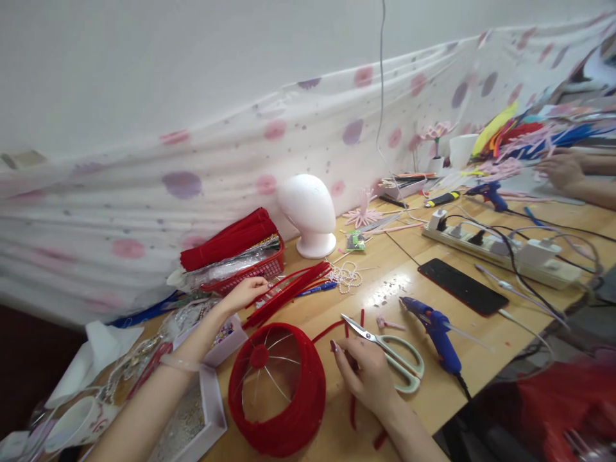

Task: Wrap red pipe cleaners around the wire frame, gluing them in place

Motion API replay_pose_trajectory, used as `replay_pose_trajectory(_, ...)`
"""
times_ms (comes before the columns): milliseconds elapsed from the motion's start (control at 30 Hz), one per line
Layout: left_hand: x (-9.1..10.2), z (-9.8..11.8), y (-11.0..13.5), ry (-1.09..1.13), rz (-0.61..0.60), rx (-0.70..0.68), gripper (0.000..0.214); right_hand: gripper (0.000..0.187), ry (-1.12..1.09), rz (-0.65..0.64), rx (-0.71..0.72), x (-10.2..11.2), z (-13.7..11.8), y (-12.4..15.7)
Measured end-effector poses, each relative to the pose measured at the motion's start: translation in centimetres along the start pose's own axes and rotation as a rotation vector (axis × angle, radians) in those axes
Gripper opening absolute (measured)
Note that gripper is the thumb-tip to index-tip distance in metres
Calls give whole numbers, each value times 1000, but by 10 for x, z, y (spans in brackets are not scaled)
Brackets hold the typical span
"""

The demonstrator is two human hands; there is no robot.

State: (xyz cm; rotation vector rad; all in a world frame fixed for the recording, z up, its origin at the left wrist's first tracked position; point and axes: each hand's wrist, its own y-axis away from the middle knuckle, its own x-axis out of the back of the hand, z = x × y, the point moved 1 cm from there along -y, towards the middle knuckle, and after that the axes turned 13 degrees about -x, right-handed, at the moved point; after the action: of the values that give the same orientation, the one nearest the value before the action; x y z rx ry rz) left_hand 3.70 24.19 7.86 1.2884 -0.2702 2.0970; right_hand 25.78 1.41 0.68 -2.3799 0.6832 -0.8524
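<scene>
My left hand (248, 293) reaches over the red pipe cleaners (289, 292), its fingers closed at the end of a thin red strand beside the bundle. My right hand (363, 372) rests by the scissors (399, 359), fingers curled; what they hold, if anything, is hidden. Red pipe cleaner pieces (353, 410) show above and below that hand. Between my arms lies a round red frame (312, 398), covered in red fuzzy material, with bare wires meeting at a red disc (259, 357). The scissors lie with blades slightly apart, pointing up-left.
A white foam head (308, 208) stands at the back beside a red basket (269, 264) of supplies. To the right are a blue glue gun (436, 330), a black phone (462, 286) and a power strip (500, 250) with cords. Another person's hand (563, 168) is at far right.
</scene>
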Motion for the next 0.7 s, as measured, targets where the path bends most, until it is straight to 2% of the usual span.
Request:
replay_pose_trajectory(200, 4, -2, 3, 110, 207, 0, 38, 27, -7, -14, -17, -1, 1, 1)
replay_pose_trajectory(400, 27, 16, 21, 299, 414, -35, 38, 39, -32, -83, -71, 4, 0, -3)
replay_pose_trajectory(467, 37, 26, 30, 379, 456, -66, 35, 47, -39, -169, -103, 4, -2, -19)
replay_pose_trajectory(567, 49, 43, 45, 467, 522, -136, 36, 51, -45, -332, -128, -9, -7, -63)
replay_pose_trajectory(700, 57, 65, 71, 517, 587, -214, 50, 35, -67, -528, -121, -44, -24, -126)
